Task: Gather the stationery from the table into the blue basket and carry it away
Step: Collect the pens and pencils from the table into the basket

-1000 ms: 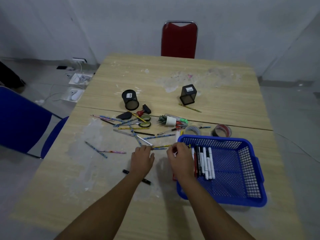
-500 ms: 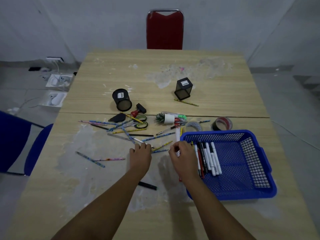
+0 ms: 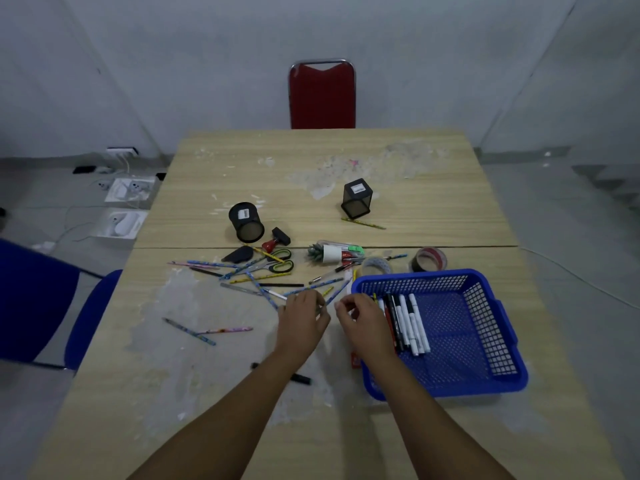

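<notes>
Both hands work at the near edge of a scatter of pencils [image 3: 311, 287] on the wooden surface [image 3: 415, 209]. The left hand [image 3: 303, 318] lies over the near ends of several pencils, its fingers [image 3: 313, 299] curled down on them; whether they actually grip one cannot be told. The right hand [image 3: 362, 322] sits just beside the left wall of the blue basket [image 3: 485, 375], fingers bent and drawn together as if pinching something small, though what they hold is hidden.

The basket stands on the surface to the right and already carries a row of markers [image 3: 405, 320] against its left side.

Beyond the hands lie green-handled scissors [image 3: 280, 261], a red stamp [image 3: 275, 239], a tipped round black holder [image 3: 246, 223], a square black holder [image 3: 356, 199] and two tape rolls [image 3: 429, 259] just behind the basket. Two pencils lie apart to the left [image 3: 207, 332], and a black pen [image 3: 299, 377] is partly covered by the left forearm. A red chair [image 3: 322, 95] stands at the far end.
</notes>
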